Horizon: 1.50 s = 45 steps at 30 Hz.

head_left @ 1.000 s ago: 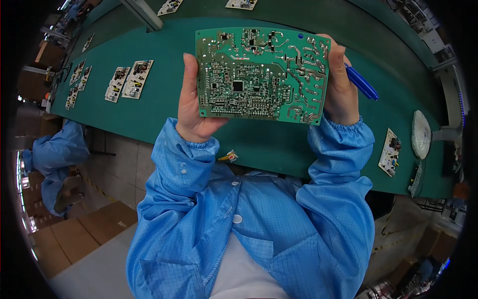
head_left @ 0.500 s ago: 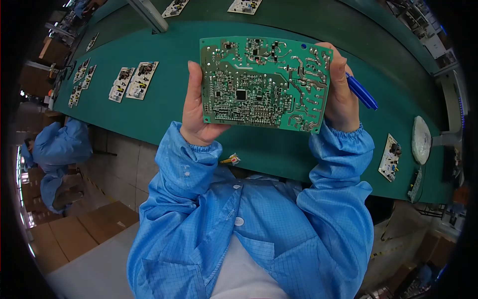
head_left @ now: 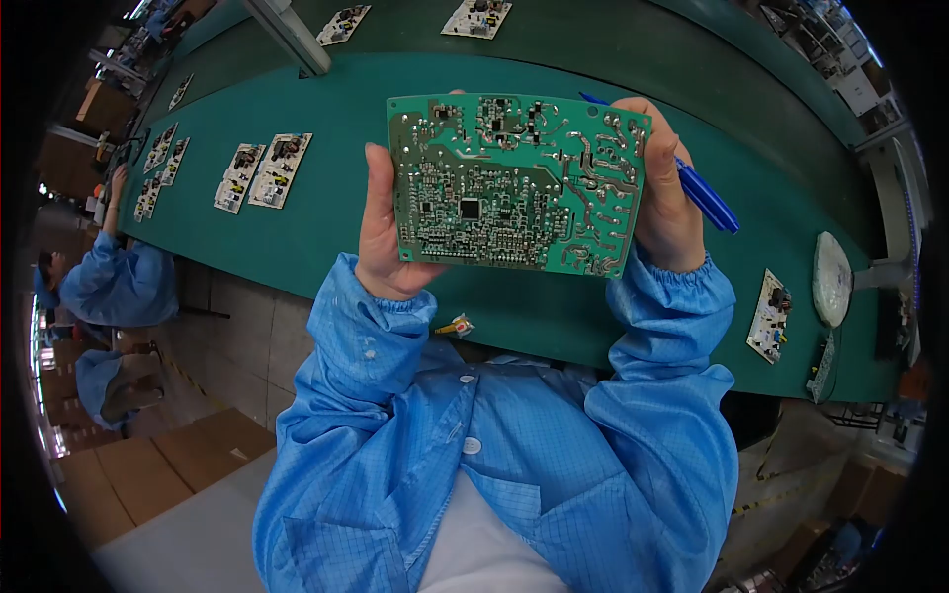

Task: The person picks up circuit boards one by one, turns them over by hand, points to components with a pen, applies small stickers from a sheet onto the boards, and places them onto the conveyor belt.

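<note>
A green circuit board (head_left: 514, 188) is held up in front of me, its soldered side with a square black chip facing the camera. My left hand (head_left: 388, 232) grips its left edge, thumb upright beside it and the other fingers hidden behind. At the right edge, my right hand (head_left: 669, 193) is closed on the board with the thumb on its face. A blue pen (head_left: 707, 198) is also tucked in that hand, sticking out to the right behind the board. Below the board, a small yellow-and-red item (head_left: 457, 326) lies near the table edge.
On the green table (head_left: 326, 227), two circuit boards (head_left: 281, 170) lie at left, with several more farther left. Another board (head_left: 769, 316) and a clear-wrapped bundle (head_left: 831, 280) lie at right. A metal post (head_left: 287, 35) stands behind. A co-worker in blue (head_left: 124, 282) sits at left, near cardboard boxes (head_left: 148, 469).
The circuit board and both my hands have come slightly lower and to the left. At left, the co-worker's arm now reaches up toward the table.
</note>
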### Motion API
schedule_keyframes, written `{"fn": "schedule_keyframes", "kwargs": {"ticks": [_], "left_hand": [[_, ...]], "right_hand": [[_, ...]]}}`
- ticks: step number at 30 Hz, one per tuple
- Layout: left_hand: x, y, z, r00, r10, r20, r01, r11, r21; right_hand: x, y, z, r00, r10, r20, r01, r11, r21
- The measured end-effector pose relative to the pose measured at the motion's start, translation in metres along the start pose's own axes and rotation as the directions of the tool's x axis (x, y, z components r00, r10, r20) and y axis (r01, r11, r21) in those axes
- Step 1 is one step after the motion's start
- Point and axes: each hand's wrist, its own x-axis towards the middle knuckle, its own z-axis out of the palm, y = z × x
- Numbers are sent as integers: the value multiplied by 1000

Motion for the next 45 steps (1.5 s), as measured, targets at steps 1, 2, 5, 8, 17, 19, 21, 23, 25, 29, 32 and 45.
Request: {"fn": "schedule_keyframes", "kwargs": {"ticks": [1, 2, 5, 8, 17, 19, 21, 23, 25, 29, 32, 45], "left_hand": [[0, 0, -1, 1000, -1, 2, 1, 1000, -1], [0, 0, -4, 999, -1, 36, 3, 999, -49], [0, 0, -7, 998, 6, 68, 0, 995, -99], [-1, 1, -8, 998, 10, 61, -4, 995, -96], [0, 2, -7, 999, 4, 34, -4, 1000, 13], [-1, 3, -9, 1000, 6, 24, -7, 1000, 15], [-1, 3, -11, 998, -15, 61, 14, 1000, 21], [-1, 3, -9, 999, -11, 42, 10, 1000, 18], [-2, 3, -10, 1000, -8, 24, 7, 1000, 16], [-4, 5, -14, 1000, -20, 6, 20, 1000, 7], [-3, 3, -12, 1000, -13, -5, 12, 1000, -7], [-1, 3, -13, 999, 30, -26, -29, 999, 44]], "right_hand": [[0, 0, -1, 1000, -1, -1, 1, 1000, -1], [0, 0, -2, 1000, 5, 2, -5, 1000, -6], [0, 2, -2, 1000, 11, 3, -11, 1000, -7], [0, 3, -2, 1000, 11, 5, -11, 1000, -12], [0, 2, 0, 1000, 24, -9, -25, 1000, -12], [1, 3, 0, 1000, 27, -3, -27, 1000, -13], [1, 4, -1, 1000, 22, -2, -22, 1000, -19], [2, 6, -2, 1000, 20, 5, -20, 999, -29], [2, 6, -2, 1000, 17, 11, -16, 999, -39], [2, 3, 3, 1000, 20, -9, -20, 999, -27], [2, 6, -1, 1000, 23, -5, -23, 999, -34], [1, 1, 5, 996, 82, 28, -82, 997, 2]]}}
